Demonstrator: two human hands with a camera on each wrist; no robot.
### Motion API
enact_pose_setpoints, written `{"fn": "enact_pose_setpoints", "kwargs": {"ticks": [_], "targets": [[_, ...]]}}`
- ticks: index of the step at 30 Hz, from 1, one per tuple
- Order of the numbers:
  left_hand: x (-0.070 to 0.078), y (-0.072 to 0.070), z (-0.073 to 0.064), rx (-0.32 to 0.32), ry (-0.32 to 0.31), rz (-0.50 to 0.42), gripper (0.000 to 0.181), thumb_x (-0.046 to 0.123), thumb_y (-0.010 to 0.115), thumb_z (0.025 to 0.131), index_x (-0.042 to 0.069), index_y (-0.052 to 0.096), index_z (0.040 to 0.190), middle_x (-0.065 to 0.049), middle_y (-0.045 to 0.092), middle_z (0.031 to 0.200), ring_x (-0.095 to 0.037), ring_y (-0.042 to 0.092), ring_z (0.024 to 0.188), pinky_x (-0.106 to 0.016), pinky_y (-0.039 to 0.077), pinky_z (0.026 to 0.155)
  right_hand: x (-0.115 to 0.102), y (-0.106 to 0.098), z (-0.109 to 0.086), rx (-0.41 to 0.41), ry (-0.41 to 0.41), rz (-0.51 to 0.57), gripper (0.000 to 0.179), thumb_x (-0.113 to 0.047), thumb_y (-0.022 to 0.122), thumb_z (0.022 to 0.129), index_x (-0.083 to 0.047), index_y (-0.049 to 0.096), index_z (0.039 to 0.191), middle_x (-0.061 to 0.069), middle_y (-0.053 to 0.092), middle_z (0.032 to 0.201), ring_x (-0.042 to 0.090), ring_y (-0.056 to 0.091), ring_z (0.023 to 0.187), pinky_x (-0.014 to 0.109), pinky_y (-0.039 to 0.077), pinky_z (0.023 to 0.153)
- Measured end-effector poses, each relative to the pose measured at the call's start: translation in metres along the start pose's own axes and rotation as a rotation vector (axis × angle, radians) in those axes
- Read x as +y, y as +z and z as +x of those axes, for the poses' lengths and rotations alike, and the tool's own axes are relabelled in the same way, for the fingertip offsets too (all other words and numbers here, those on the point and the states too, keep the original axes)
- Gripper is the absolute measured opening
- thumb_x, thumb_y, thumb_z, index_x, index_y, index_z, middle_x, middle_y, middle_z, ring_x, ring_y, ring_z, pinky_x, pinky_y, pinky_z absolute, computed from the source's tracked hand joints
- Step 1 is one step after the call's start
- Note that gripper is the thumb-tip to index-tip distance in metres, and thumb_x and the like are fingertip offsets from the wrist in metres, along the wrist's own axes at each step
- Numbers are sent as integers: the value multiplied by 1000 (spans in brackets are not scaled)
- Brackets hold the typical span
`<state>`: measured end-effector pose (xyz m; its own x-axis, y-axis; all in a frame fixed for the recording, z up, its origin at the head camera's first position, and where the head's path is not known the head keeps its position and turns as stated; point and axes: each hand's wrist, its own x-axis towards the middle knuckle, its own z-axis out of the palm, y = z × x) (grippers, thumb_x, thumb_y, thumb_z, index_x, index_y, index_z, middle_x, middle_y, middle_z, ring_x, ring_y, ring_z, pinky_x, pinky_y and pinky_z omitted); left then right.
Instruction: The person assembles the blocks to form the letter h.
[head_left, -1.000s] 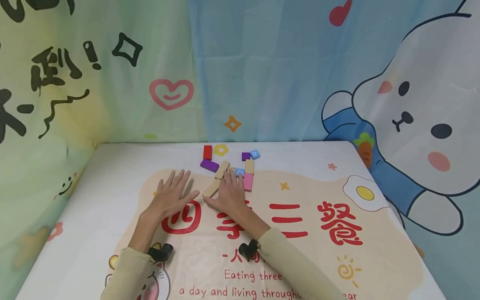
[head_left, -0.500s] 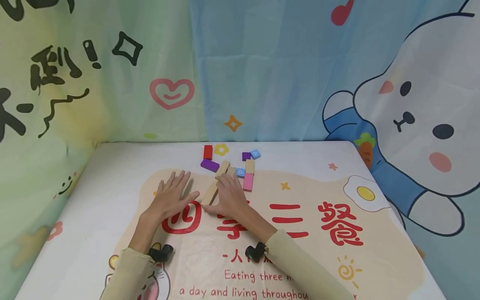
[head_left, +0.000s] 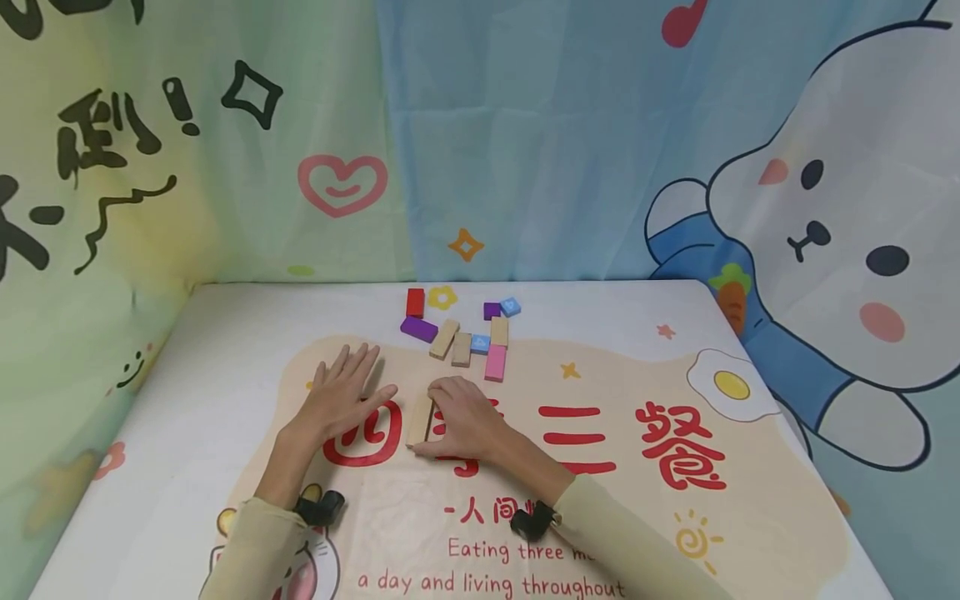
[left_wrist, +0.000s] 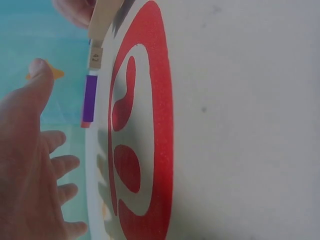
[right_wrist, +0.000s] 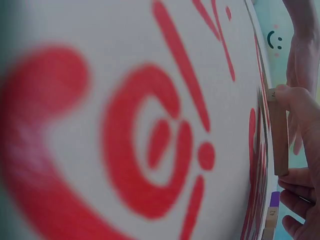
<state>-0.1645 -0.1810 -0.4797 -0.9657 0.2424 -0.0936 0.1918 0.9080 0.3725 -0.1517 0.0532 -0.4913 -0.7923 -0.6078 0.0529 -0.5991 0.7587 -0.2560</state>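
Note:
A plain wooden block (head_left: 421, 420) lies lengthwise in front of the person, over the printed red characters. The right hand (head_left: 472, 419) pinches it end to end, thumb at the near end and fingertips at the far end; the right wrist view shows the same grip on the wooden block (right_wrist: 279, 135). To its left, the left hand (head_left: 339, 393) is spread with straight fingers and holds nothing. In the left wrist view the left hand (left_wrist: 30, 160) hovers beside the printed table cover, its thumb apart from the fingers.
Behind the hands lie a red block (head_left: 416, 302), a purple block (head_left: 418, 329), a wooden block (head_left: 444, 339), another wooden block (head_left: 461, 350), a pink block (head_left: 495, 363) and several small ones, including a blue block (head_left: 510, 307). A printed curtain (head_left: 525, 167) hangs behind the table.
The right hand has drawn the wooden block toward the person, away from the other blocks, and it now lies straighter. The left hand has stayed in place.

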Motion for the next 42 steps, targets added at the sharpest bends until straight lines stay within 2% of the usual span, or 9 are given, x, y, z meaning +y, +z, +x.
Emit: {"fn": "enact_pose_setpoints", "kwargs": {"ticks": [5, 9, 17, 23, 34, 38, 42], "targets": [[-1, 0, 2, -3, -3, 10, 84, 59, 50, 92, 16, 19, 156, -14, 19, 163, -43, 10, 150, -69, 6, 117, -2, -1, -6, 17, -49, -6, 78, -66, 68, 75, -12, 57, 130, 1, 57, 131, 16, 51, 125, 35, 45, 109], [-1, 0, 2, -6, 1, 1, 84, 59, 50, 92, 16, 18, 156, -14, 18, 163, -43, 8, 150, -68, 5, 117, -4, -2, -11, 1, -77, -30, 79, -68, 66, 75, -13, 57, 131, -1, 57, 132, 16, 50, 126, 35, 42, 111], [-2, 4, -1, -7, -7, 2, 84, 61, 49, 91, 16, 19, 156, -14, 19, 162, -42, 9, 150, -68, 5, 117, -8, -5, -24, -16, -116, 10, 78, -66, 67, 76, -13, 55, 133, -1, 56, 133, 15, 49, 127, 35, 43, 111], [-2, 7, -1, -18, -11, 8, 85, 62, 48, 91, 16, 19, 156, -14, 19, 162, -42, 8, 151, -68, 4, 118, -8, -4, -28, -8, -123, 22, 78, -66, 66, 76, -14, 55, 133, -3, 56, 132, 14, 49, 125, 34, 44, 109], [2, 5, -4, -28, 0, -3, 85, 63, 47, 92, 17, 18, 156, -14, 18, 163, -40, 7, 151, -67, 3, 118, -8, 1, -37, -50, -106, 63, 78, -64, 68, 77, -15, 52, 136, -3, 54, 135, 13, 47, 128, 34, 45, 109], [5, 6, -6, -31, 20, -9, 84, 64, 45, 92, 16, 18, 156, -13, 19, 163, -39, 7, 151, -67, 3, 118, -9, 1, -39, -54, -107, 66, 79, -64, 68, 77, -15, 52, 136, -3, 54, 136, 13, 47, 128, 34, 45, 109], [8, 11, -10, -5, 66, -1, 82, 61, 49, 92, 15, 24, 155, -13, 24, 161, -39, 13, 151, -67, 7, 118, -10, 1, -39, -62, -108, 55, 79, -65, 67, 77, -15, 52, 136, -2, 53, 137, 14, 47, 129, 35, 43, 111]]}}
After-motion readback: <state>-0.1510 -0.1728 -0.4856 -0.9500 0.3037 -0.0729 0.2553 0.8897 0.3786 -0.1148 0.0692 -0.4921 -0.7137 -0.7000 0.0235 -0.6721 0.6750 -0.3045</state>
